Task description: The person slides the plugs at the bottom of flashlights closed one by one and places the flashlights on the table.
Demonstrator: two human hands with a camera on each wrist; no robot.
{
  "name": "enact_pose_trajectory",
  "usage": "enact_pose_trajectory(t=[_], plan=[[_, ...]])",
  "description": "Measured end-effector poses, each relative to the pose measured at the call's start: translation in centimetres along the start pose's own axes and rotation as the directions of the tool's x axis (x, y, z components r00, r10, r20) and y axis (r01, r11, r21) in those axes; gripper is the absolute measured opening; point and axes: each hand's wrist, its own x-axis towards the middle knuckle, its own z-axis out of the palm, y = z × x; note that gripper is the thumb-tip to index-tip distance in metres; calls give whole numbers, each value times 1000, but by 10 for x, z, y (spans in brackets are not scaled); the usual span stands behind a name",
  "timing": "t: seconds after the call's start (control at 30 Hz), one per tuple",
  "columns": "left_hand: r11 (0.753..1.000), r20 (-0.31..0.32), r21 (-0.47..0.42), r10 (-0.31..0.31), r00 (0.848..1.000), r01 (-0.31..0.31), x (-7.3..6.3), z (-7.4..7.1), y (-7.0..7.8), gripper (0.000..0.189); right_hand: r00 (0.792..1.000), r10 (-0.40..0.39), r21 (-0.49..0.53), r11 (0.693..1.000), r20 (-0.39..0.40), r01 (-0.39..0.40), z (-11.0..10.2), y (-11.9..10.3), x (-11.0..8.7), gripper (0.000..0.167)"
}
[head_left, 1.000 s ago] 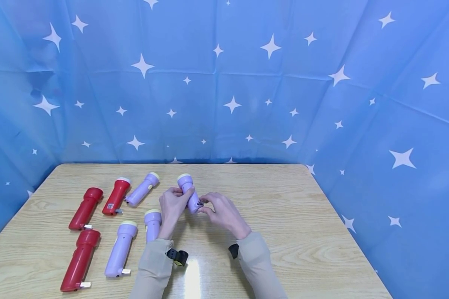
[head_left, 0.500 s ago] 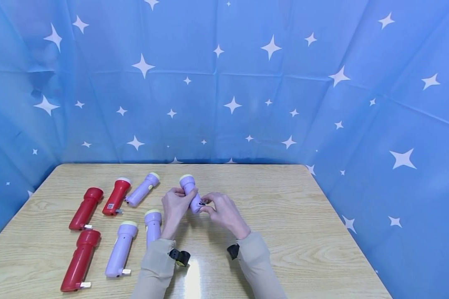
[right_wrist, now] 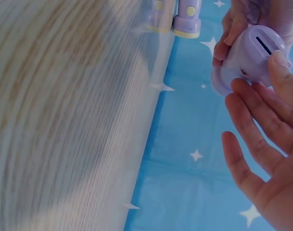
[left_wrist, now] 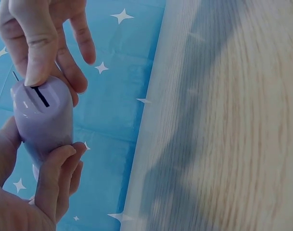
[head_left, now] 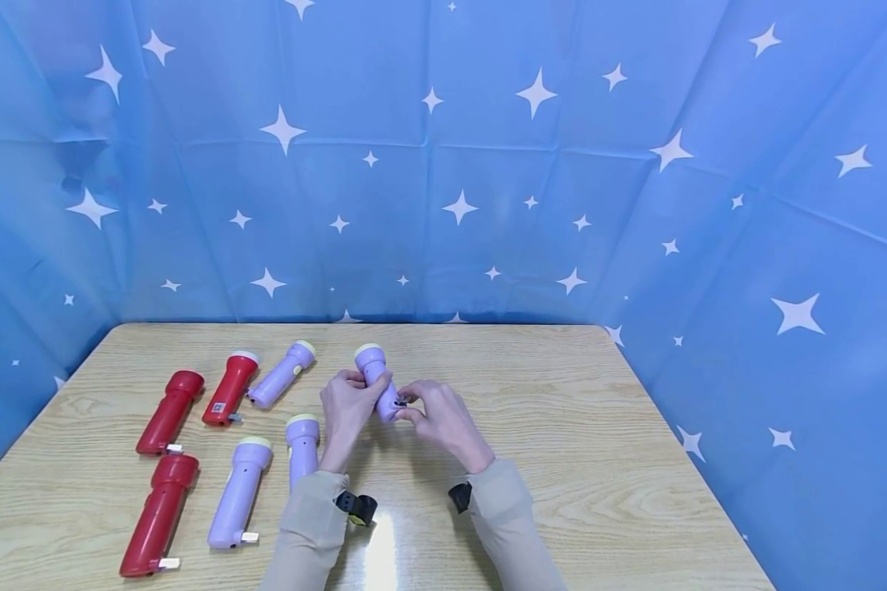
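Between my two hands a purple flashlight (head_left: 370,362) is held, its pale lens end pointing away and its tail toward me. My left hand (head_left: 346,408) grips its body, thumb on one side and fingers on the other, as the left wrist view also shows. With thumb and fingers my right hand (head_left: 443,419) pinches the tail end, where small dark plug prongs (head_left: 399,403) stick out. A dark slot (left_wrist: 41,97) runs across the tail face, and the right thumb (left_wrist: 36,67) presses at one end of it. The right hand's other fingers (right_wrist: 249,137) are spread loosely.
To the left on the wooden table (head_left: 599,427) lie several more flashlights. Three are red, such as the near one (head_left: 161,513), with metal prongs showing. A purple flashlight (head_left: 302,443) lies partly behind my left forearm. A blue starry curtain (head_left: 443,164) stands behind the table.
Both hands stay around the same purple flashlight. The left hand and flashlight have shifted slightly to the right since a second ago; the last half second shows almost no motion.
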Motion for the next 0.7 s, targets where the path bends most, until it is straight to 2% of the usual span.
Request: enact_pose_trajectory(t=[0.7], plan=[[1000, 8, 6, -6, 1000, 6, 0, 0, 1, 42, 1000, 7, -18, 1000, -9, -7, 3, 0, 0, 24]])
